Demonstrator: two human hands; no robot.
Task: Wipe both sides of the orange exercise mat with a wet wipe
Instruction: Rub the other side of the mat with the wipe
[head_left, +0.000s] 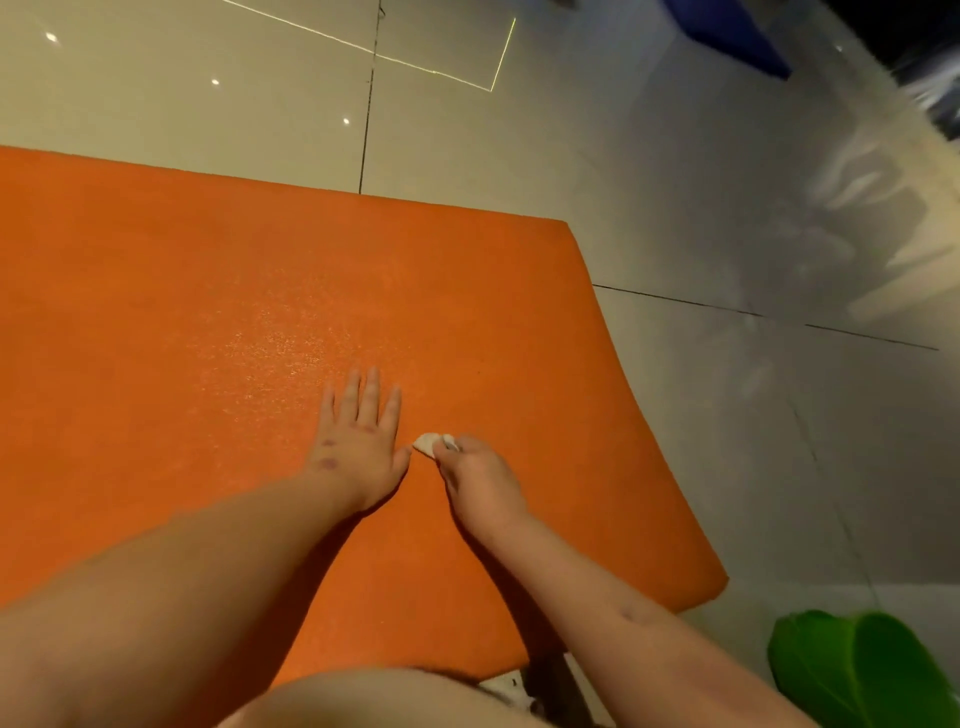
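Right fingers (445, 458) pinch wipe (427, 445); left hand (358, 436) flat on mat (208, 286).

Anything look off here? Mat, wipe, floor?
Nothing stands out. The orange mat lies flat on the tiled floor, no folds or tears visible. The left hand rests flat on it; the right hand pinches a small bunched wet wipe against the surface.

The mat (260, 291) is plain orange. The wipe (428, 445) is white. The floor (675, 156) is pale grey with dark lines, and the leaf (857, 670) is green.
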